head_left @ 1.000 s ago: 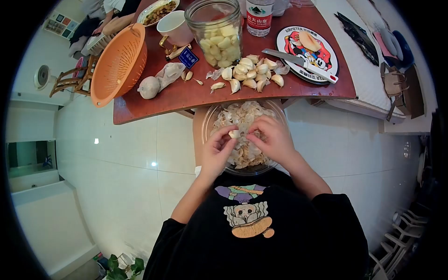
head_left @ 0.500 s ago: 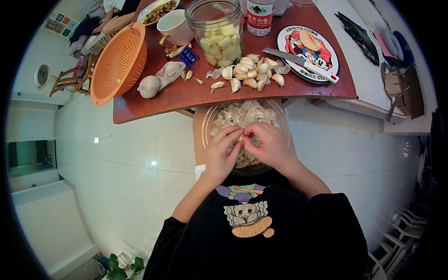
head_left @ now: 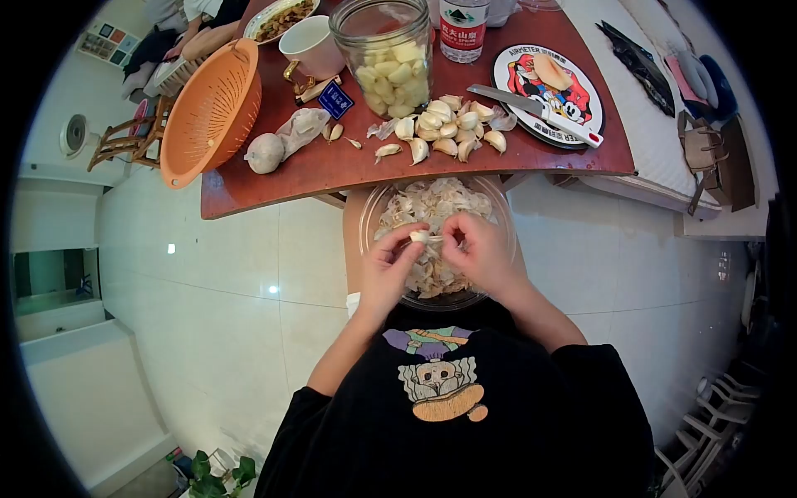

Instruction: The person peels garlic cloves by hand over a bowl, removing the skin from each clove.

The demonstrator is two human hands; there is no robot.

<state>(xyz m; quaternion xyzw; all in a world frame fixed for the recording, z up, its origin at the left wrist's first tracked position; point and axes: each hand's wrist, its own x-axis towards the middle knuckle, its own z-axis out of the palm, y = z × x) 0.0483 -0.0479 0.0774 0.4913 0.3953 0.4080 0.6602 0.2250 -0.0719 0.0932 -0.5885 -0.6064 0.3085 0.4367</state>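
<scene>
Pinching a garlic clove (head_left: pixel 420 237) between thumb and forefinger of the left hand (head_left: pixel 387 264), closed right up to it, with the other fingers loosely curled. Holding thumb and forefinger of the right hand (head_left: pixel 488 254) together just beside, on a pale strip (head_left: pixel 437 239) reaching across from the clove; too small to make out as skin or flesh. Hovering with both hands over a clear bowl (head_left: pixel 364 236) heaped with papery garlic skins (head_left: pixel 433 201), just below the near edge of a reddish-brown table (head_left: pixel 274 197). Facing, on the tabletop, a heap of loose cloves (head_left: pixel 448 131), with a few strays to the left. Seeing just behind the heap a glass jar (head_left: pixel 378 46) part filled with pale peeled cloves, and beyond, to the right, a red-labelled bottle (head_left: pixel 462 37). Noticing at right a printed plate (head_left: pixel 503 70) with a piece of pale food, and a white-handled knife (head_left: pixel 568 126) laid across the near side. Finding at left a whitish bulb (head_left: pixel 265 155) beside crumpled wrapping (head_left: pixel 304 131), an orange colander (head_left: pixel 189 137) tilted at the table's edge, and, nearer the jar, a white mug (head_left: pixel 320 51) and blue card (head_left: pixel 335 100).
</scene>
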